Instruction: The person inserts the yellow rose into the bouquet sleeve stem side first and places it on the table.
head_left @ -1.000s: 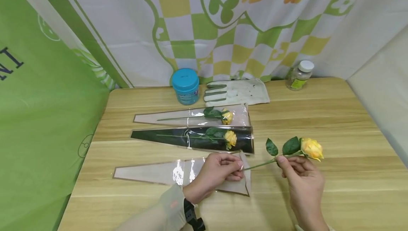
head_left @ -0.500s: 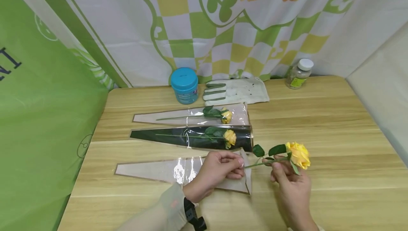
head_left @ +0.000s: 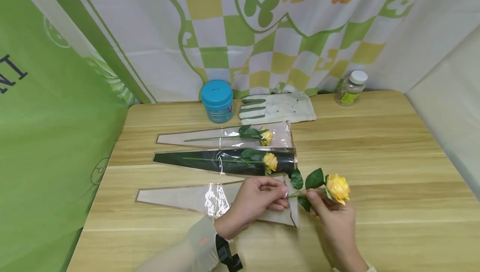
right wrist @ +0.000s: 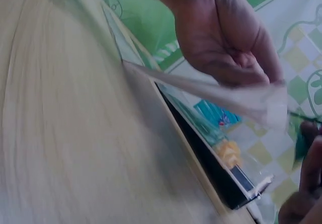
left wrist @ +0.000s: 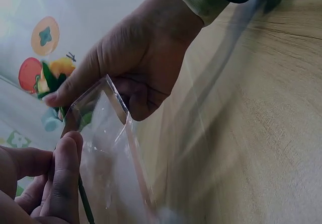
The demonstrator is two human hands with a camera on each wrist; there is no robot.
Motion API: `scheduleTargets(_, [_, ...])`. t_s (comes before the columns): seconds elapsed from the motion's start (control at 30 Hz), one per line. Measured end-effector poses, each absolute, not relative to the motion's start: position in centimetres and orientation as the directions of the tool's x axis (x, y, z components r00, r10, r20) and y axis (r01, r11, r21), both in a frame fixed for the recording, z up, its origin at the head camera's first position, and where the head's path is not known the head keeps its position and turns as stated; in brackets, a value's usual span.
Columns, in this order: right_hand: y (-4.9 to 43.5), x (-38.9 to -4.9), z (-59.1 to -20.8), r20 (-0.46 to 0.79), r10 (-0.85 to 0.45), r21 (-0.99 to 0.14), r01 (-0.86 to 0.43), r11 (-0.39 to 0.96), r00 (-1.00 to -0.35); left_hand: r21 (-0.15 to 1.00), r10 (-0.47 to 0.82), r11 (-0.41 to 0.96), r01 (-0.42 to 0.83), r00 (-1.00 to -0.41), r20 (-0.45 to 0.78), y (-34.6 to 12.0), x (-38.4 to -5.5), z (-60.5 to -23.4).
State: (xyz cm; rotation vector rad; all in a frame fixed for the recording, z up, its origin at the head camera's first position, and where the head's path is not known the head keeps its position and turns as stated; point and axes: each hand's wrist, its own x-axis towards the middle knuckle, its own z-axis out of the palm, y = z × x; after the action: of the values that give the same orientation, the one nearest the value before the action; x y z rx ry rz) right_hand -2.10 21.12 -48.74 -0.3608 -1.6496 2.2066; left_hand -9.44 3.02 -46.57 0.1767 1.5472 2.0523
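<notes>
In the head view my left hand pinches the wide, open end of a clear-fronted, pale-backed flower sleeve. My right hand holds an artificial yellow rose by its stem, just below the bloom and among green leaves. The stem points left to the sleeve's mouth, at my left fingertips. In the left wrist view, part of the green stem shows behind the clear film, below the left fingers. Seen from the right wrist, the sleeve's wide end is lifted off the table.
Behind lie a black-backed sleeve and a pale sleeve, each with a yellow rose inside. A blue-lidded tub, a work glove and a white-capped jar line the wooden table's back edge, before a patterned curtain.
My right hand has moved left with the rose, bringing its bloom and leaves closer to the sleeve's mouth. My left hand has stayed nearly in place, still pinching the sleeve.
</notes>
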Motion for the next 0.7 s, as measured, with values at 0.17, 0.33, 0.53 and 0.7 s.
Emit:
scheduleTargets(0.17, [21.45,-1.81,-48.96,0.099,0.358,-0.98,-0.153,-0.125,-0.928,0.921,0.505,-0.178,-0.345,-0.836,-0.215,2.83,-9.64,-46.52])
scheduleTargets(0.33, [20.92,-2.0,-49.12,0.126,0.355,-0.991,-0.102,0.085,-0.927,0.923,0.513,-0.185,-0.338,-0.834,-0.202,2.86,-9.69,-46.43])
scheduleTargets(0.53, [20.7,-1.84,-48.94,0.031,0.374,-0.998,-0.008,0.063,-0.927,0.916,0.505,-0.194,-0.351,-0.836,-0.214,2.94,-9.71,-46.08])
scheduleTargets(0.7, [20.5,-1.78,-48.9,-0.024,0.356,-0.999,0.033,0.018,-0.934,0.914,0.512,-0.193,-0.357,-0.831,-0.217,2.86,-9.65,-45.95])
